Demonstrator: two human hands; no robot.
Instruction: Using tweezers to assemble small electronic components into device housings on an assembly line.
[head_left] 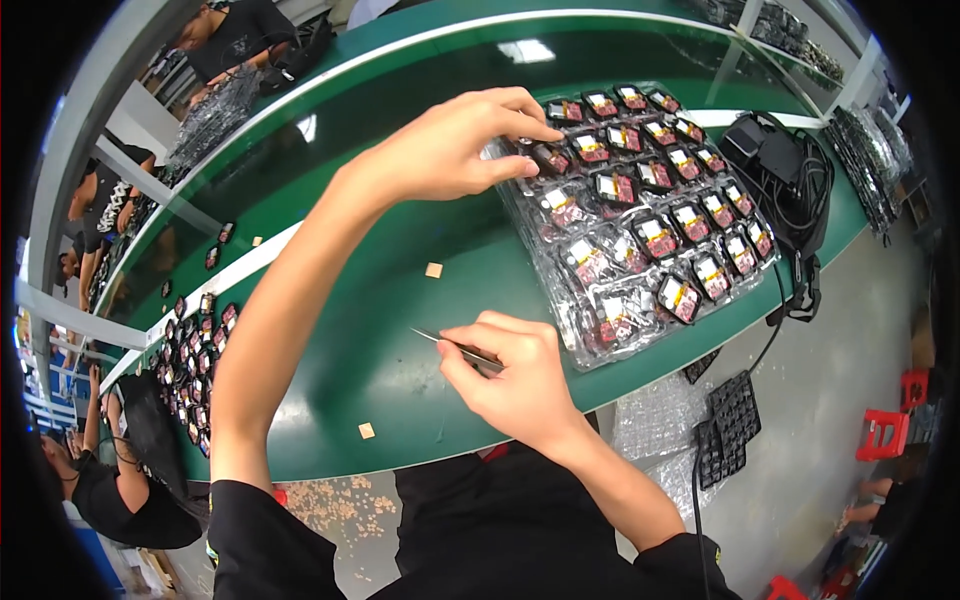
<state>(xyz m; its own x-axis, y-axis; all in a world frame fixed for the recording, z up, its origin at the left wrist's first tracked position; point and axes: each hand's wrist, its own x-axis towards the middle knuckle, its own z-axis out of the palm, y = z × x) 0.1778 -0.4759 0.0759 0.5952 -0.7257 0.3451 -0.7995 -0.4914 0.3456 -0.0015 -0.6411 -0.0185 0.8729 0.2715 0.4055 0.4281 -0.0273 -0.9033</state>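
Observation:
My left hand [455,145] reaches over the far left corner of a clear plastic tray [560,320]. Its thumb and forefinger close round a small black part [551,158] in one of the tray's pockets. Rows of similar black parts [656,238] with red, white and yellow labels fill much of the tray; several pockets along the near left side hold no black part. Nearer to me, my right hand [515,375] grips thin metal tweezers [428,334], tips pointing left above the green table [400,370]. Two small tan squares, one beyond the tweezers [434,270] and one nearer [367,431], lie on the table.
Many more labelled black parts [195,360] are piled at the table's left end. A black cable bundle [785,170] sits beyond the tray's right side. Clear and black trays [730,420] and scattered tan bits [335,510] lie on the floor. People work nearby.

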